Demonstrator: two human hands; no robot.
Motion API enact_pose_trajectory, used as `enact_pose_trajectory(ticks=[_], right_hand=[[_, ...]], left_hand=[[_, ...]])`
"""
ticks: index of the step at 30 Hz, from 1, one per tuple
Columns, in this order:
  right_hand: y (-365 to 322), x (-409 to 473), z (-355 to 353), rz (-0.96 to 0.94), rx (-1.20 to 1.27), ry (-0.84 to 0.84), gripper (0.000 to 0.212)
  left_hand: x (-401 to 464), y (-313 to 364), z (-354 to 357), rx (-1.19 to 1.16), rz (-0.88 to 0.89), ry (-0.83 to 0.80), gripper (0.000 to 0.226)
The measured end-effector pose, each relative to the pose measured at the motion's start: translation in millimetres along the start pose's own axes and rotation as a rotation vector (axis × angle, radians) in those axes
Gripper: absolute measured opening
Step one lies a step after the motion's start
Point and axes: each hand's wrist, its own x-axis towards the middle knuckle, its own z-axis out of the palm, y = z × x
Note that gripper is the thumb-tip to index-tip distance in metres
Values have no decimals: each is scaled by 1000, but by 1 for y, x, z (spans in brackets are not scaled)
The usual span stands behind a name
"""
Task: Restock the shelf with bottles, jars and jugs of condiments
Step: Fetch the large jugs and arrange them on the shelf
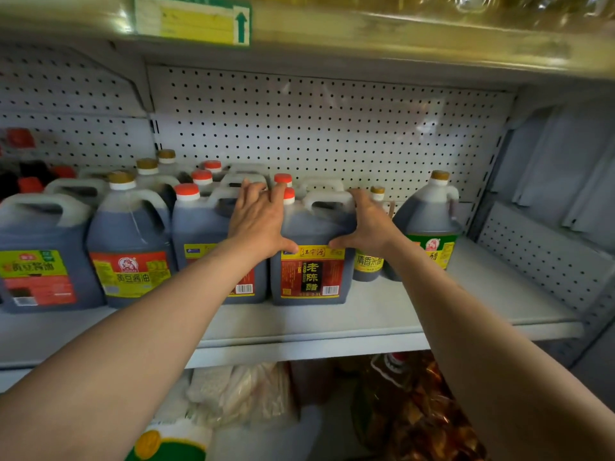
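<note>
A dark vinegar jug with a red cap, white handle and yellow-red label stands on the white shelf. My left hand presses its left shoulder with fingers spread, thumb on the front. My right hand clasps its right side, fingers reaching behind, thumb on the front. A matching jug stands just left, with more red-capped ones behind. Two soy sauce jugs stand further left. On the right stand a small yellow-labelled bottle and a green-labelled jug.
A pegboard back panel closes the shelf behind. The upper shelf edge with a yellow price tag hangs overhead. Bare shelf lies at the right end. Bagged goods and packets lie on the level below.
</note>
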Motion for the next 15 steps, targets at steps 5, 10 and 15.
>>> enact_pose_trajectory(ticks=[5, 10, 15], right_hand=[[-17, -31, 6, 63, -43, 80, 103], [-43, -76, 20, 170, -138, 148, 105], [-87, -126, 45, 193, -215, 115, 91]], left_hand=[[-15, 0, -4, -3, 0, 42, 132], [-54, -24, -5, -88, 67, 114, 120], [-112, -63, -8, -290, 29, 56, 99]])
